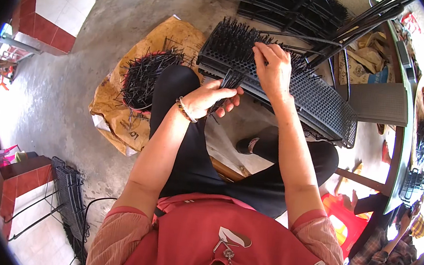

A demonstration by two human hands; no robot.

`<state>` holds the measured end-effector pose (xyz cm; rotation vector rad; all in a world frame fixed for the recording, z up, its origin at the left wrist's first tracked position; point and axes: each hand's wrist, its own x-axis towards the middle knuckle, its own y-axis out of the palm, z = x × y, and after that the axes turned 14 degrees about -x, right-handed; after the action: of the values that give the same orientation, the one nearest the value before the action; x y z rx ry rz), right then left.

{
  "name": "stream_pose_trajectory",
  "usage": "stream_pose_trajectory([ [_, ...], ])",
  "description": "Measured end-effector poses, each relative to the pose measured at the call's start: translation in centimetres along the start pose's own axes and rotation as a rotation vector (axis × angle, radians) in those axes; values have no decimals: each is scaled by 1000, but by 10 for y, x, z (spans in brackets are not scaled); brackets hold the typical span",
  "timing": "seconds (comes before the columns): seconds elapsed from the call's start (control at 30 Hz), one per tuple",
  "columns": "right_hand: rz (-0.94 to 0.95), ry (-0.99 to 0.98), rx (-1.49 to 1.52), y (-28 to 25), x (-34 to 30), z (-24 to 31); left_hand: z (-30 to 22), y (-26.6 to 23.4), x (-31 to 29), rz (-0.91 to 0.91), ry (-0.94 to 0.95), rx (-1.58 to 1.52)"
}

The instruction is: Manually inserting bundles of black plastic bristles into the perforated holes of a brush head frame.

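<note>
My left hand [204,98] is closed around a bunch of thin black sticks [232,81], whose ends stick out beyond the fingers. My right hand [273,69] hovers low over a black perforated tray [321,106], its fingers bent together; whatever sits between the fingertips is too small to make out. Rows of upright black sticks [233,43] fill the tray's far left part, while holes show bare toward its right end. Left of my knee, a red-rimmed round container [154,54] is heaped with loose black sticks [148,80].
Beneath the container lies a brown paper sack [110,97]. More trays of black sticks [290,10] stand at the back, beside a black metal frame [343,43]. Wire racks [68,195] lean at lower left. Another person in a plaid shirt [383,261] sits at right near a table.
</note>
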<state>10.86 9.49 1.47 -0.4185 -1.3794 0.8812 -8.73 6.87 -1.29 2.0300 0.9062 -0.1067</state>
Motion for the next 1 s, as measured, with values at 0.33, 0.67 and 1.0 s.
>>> stream_pose_trajectory([
  [0.33, 111, 163, 49, 0, 10, 3, 0, 2, -1, 28, 57, 48],
  [0.67, 110, -95, 56, -4, 14, 1, 1, 2, -1, 6, 78, 91],
  [1.0, 208, 65, 58, -1, 11, -2, 1, 0, 2, -29, 31, 27],
])
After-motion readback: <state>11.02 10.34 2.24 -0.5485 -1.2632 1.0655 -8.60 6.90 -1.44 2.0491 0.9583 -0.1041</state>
